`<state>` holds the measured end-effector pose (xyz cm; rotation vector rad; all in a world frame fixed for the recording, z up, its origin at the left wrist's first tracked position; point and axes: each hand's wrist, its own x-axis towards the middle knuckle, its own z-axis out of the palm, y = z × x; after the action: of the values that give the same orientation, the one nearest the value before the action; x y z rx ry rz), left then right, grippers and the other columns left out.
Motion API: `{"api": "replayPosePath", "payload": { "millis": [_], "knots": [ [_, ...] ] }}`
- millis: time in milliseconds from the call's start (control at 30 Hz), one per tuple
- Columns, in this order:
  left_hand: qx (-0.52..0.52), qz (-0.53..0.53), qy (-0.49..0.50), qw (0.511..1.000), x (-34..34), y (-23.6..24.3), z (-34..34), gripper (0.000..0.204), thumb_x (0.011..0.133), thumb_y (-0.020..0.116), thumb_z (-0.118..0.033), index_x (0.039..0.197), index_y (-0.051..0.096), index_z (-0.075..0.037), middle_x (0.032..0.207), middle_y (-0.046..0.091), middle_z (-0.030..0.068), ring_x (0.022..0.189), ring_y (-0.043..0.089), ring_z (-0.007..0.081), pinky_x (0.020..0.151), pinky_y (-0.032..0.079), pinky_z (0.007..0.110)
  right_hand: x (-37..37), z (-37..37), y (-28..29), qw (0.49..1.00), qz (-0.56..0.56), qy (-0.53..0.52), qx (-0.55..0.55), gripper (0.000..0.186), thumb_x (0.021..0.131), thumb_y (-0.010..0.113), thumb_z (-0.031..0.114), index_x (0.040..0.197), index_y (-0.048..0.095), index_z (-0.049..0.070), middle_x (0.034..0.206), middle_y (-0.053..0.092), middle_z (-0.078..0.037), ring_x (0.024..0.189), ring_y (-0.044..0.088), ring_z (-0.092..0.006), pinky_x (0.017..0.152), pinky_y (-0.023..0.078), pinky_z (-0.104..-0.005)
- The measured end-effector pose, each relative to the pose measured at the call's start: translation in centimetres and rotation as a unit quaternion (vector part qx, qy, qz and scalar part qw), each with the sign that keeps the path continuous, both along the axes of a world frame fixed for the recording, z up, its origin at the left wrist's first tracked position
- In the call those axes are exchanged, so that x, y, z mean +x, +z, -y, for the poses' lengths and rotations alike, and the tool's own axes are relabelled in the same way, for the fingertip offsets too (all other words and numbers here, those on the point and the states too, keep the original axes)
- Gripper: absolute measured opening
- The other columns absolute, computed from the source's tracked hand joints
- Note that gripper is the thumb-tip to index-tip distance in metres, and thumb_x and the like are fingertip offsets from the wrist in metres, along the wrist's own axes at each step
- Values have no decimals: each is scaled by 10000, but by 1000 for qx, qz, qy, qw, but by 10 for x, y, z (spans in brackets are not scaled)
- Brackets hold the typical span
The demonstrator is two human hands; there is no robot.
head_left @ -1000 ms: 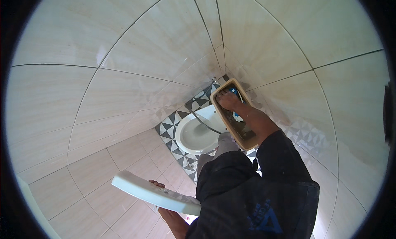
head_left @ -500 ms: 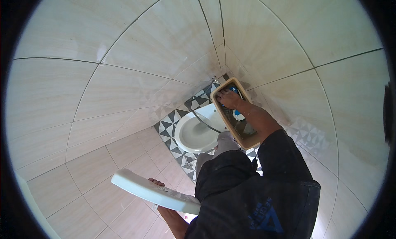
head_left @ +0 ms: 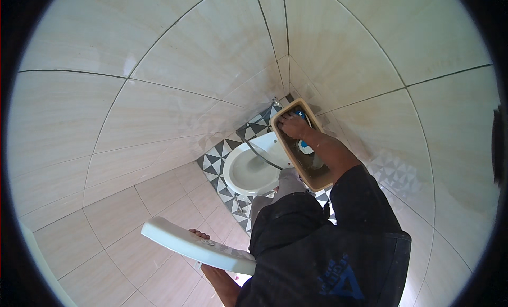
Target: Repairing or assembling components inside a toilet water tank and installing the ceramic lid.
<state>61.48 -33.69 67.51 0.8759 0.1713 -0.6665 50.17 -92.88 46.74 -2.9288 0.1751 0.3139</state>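
A white toilet tank lid (head_left: 185,245) is held out to the lower left, tilted on edge. My left hand (head_left: 200,234) grips it near its middle, the fingers curled over the upper edge. My right hand (head_left: 292,125) reaches down into the lidless toilet tank (head_left: 274,122), at the tank's far left inner wall. Its fingers look spread, though the fingertips are partly hidden. Beside that hand inside the tank sit blue and white flush fittings (head_left: 304,146), partly covered by my forearm. Water seems to stand at the bottom.
A white toilet bowl (head_left: 228,174) adjoins the tank on its left, with a dark hose (head_left: 259,154) lying across it. A small metal valve (head_left: 275,101) is in the tiled corner. Patterned black-and-white tiles (head_left: 213,165) surround the bowl; tiled walls rise close on both sides.
Almost nothing differs. My right hand stays at the same spot in the tank with only a slight shift, and my left hand still holds the lid in place.
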Motion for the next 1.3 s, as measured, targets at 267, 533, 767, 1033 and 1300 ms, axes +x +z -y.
{"api": "replayPosePath", "payload": {
  "millis": [267, 533, 767, 1033, 1300],
  "knots": [
    [-10, 19, -10, 1000, 0, -2, 1, 446, 1011, 530, -430, 1207, 603, -37, 1030, 711, 158, 880, 719, 334, 814, 599, 497, -4, 2, -5, 999, 52, 12, -8, 330, 899, 574, 196, 1193, 663, 75, 1307, 626, -135, 1257, 568, -310, 1091, 422, -468],
    [10, 11, 5, 1000, 0, -2, 1, 449, 1005, 527, -456, 1168, 621, -48, 975, 716, 144, 827, 721, 320, 758, 605, 476, -4, 1, -2, 996, 90, 9, -11, 275, 896, 563, 186, 1102, 699, 65, 1263, 640, -124, 1208, 588, -295, 1046, 444, -464],
    [28, 2, 10, 1000, 0, 0, 1, 448, 1004, 521, -460, 1154, 626, -51, 947, 715, 133, 809, 719, 314, 727, 603, 462, 0, -4, 1, 999, 48, -14, 3, 274, 895, 575, 190, 1114, 690, 70, 1288, 627, -137, 1240, 571, -309, 1061, 437, -466],
    [-14, -6, -11, 1000, 2, 2, 5, 447, 1009, 528, -447, 1185, 610, -44, 1000, 713, 151, 854, 720, 338, 775, 605, 490, -4, -3, -6, 997, 67, -1, -29, 306, 872, 611, 214, 1138, 683, 81, 1287, 628, -134, 1267, 552, -308, 1079, 416, -470],
    [-13, 8, -14, 1000, 1, -5, -1, 448, 1005, 537, -447, 1183, 611, -42, 982, 720, 142, 839, 724, 329, 781, 606, 492, -16, -16, 23, 985, 160, -18, -59, 265, 889, 572, 190, 1081, 702, 61, 1192, 646, -122, 1188, 568, -323, 1055, 421, -483]
  ]
}}
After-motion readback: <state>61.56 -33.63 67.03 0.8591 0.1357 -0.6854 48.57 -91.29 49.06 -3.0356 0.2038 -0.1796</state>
